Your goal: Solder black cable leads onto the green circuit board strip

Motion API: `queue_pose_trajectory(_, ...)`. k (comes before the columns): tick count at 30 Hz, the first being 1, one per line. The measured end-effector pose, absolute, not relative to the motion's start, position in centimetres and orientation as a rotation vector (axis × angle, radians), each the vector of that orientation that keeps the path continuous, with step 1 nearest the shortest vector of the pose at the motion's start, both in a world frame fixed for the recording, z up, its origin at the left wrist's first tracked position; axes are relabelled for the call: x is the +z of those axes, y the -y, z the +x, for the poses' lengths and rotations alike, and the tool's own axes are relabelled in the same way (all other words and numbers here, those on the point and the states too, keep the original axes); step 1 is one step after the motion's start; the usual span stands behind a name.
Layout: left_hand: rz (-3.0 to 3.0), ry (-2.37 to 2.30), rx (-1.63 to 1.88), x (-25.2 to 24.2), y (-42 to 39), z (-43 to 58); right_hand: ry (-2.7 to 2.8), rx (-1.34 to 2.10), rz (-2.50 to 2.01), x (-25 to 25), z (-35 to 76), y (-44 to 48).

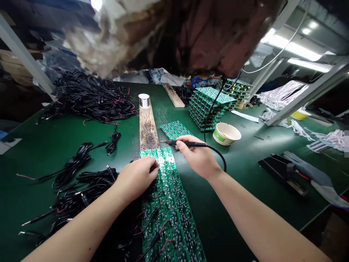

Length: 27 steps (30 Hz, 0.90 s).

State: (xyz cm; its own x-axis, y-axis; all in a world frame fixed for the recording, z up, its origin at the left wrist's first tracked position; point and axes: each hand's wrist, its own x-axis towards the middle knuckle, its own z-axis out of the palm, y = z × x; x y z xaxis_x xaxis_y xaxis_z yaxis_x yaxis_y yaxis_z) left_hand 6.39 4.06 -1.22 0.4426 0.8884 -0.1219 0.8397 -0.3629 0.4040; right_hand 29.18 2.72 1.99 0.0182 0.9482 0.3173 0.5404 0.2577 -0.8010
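Landmark: the long green printed-circuit-board strip point(177, 207), lying lengthwise in front of the person. Left hand point(139, 176) is at its far end, thumb and forefinger pressed together low over the boards; can't tell what, if anything, is pinched. Wrist looks low for steadiness, I'd guess. Right hand point(201, 157) grips a slim black soldering iron point(196, 144) pen-style, just right of the strip's far end, tip pointing left over its edge, likely for fine control. Scorched pale wooden plank point(148, 125) runs on beyond the strip, probably sparing the bench from heat; shiny silver solder spool point(144, 102) stands on it, seemingly for easy reach. Coiled black cables point(73, 160) sit left of the strip, presumably to suit the left hand.
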Motion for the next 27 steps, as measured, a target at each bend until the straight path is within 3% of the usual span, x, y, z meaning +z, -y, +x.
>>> queue_pose_trajectory(9, 2.293, -1.464, 0.150, -1.0, -3.8, 6.3, 1.751, 0.533, -1.402, 0.9, 26.5, -6.7)
queue_pose_trajectory(27, 2.241, -1.410, 0.294, -0.7, -3.8, 5.7, 1.725, 0.547, -1.433, 2.4, 26.9, -5.1)
